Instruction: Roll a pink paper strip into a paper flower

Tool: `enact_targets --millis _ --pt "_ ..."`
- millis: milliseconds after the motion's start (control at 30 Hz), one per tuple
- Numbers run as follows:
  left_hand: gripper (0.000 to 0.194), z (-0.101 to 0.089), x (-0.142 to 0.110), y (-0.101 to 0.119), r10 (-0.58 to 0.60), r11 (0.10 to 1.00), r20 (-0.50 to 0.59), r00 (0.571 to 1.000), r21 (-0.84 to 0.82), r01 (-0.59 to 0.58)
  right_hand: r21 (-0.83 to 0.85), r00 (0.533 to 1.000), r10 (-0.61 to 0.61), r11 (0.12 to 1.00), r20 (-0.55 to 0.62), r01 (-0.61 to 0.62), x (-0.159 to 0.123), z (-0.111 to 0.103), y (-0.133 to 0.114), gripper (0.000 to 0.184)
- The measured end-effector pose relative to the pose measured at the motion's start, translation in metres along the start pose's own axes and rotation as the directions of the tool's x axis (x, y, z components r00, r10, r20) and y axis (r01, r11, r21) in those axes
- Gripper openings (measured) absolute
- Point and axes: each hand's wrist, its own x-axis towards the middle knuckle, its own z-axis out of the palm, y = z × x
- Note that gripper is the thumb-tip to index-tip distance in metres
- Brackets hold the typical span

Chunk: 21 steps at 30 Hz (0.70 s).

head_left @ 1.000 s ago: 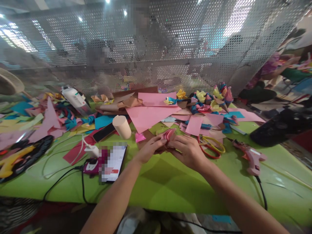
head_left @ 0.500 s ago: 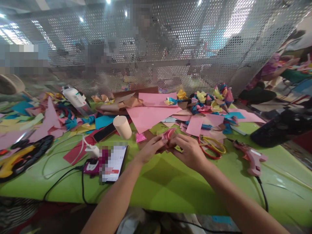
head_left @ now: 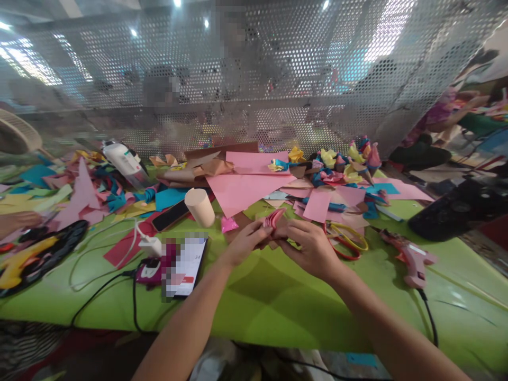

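Note:
Both hands meet over the middle of the green table. My left hand (head_left: 249, 241) is closed on a small bundle of pink paper pieces (head_left: 273, 218), layered like petals, with brown paper at its base. My right hand (head_left: 307, 243) pinches the brown paper (head_left: 281, 228) on the bundle's right side. The fingers hide the bundle's lower part. Just left of the bundle lies a small bright pink item (head_left: 229, 224). Scissors (head_left: 349, 241) with red and yellow handles rest beyond my right hand.
A pink glue gun (head_left: 415, 259) lies at the right, near a dark bottle (head_left: 444, 211). A phone (head_left: 190, 267), an extension socket (head_left: 151, 272) with cables and a cream paper tube (head_left: 199, 207) are at the left. Paper scraps and paper flowers (head_left: 329, 159) line the back. Another person's hand (head_left: 18, 222) shows far left.
My right hand has shifted slightly on the brown paper, and more of that paper shows. At the far left, another person's hand has come into view over the scraps.

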Motion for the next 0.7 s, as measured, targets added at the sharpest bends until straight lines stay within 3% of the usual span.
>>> enact_targets --millis 167,367,467,700 --pt "0.042 -0.0002 0.0006 -0.0005 0.009 1.0 0.017 1.0 0.007 -0.009 -0.153 0.998 -0.067 0.986 -0.017 0.063 -0.0013 0.0018 0.001 0.016" --pt "0.041 -0.001 0.0006 -0.0007 0.003 1.0 0.006 1.0 -0.016 -0.003 -0.394 0.983 -0.182 0.902 0.016 0.173 -0.0037 0.0021 0.0013 0.025" --pt "0.04 -0.0013 0.0 -0.0007 0.007 1.0 -0.006 1.0 0.001 -0.007 -0.368 0.986 -0.166 0.917 -0.003 0.153 -0.003 0.0019 0.0009 0.025" --pt "0.036 -0.0048 -0.0008 -0.0038 0.006 0.995 -0.084 0.996 0.096 0.002 -0.128 0.995 -0.014 0.992 -0.098 0.001 -0.0005 0.0014 -0.002 0.011"
